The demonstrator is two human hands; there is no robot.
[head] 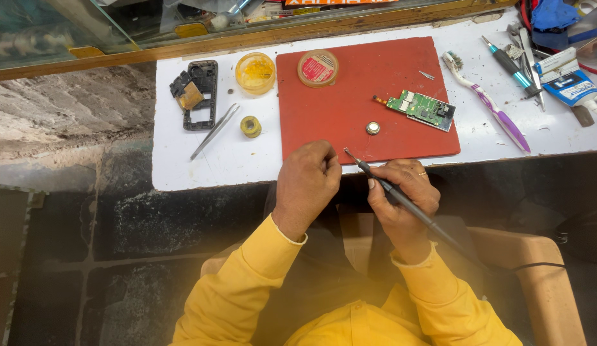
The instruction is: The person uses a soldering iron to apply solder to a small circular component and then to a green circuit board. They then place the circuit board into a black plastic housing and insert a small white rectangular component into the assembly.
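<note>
My right hand (404, 195) grips a dark soldering iron (401, 202), its tip pointing up-left over the near edge of the red mat (350, 109). My left hand (308, 179) is curled shut just left of the tip; whether it pinches something small I cannot tell. A green circuit board (421, 109) lies on the mat's right side, apart from both hands. A small round silver part (373, 128) sits between the board and my hands.
A round tin (318, 68) rests on the mat's top edge. Left of the mat lie a yellow jar (255, 72), solder spool (250, 126), tweezers (215, 131) and a black phone frame (199, 95). A toothbrush (487, 102), tools and a tube (571, 86) lie right.
</note>
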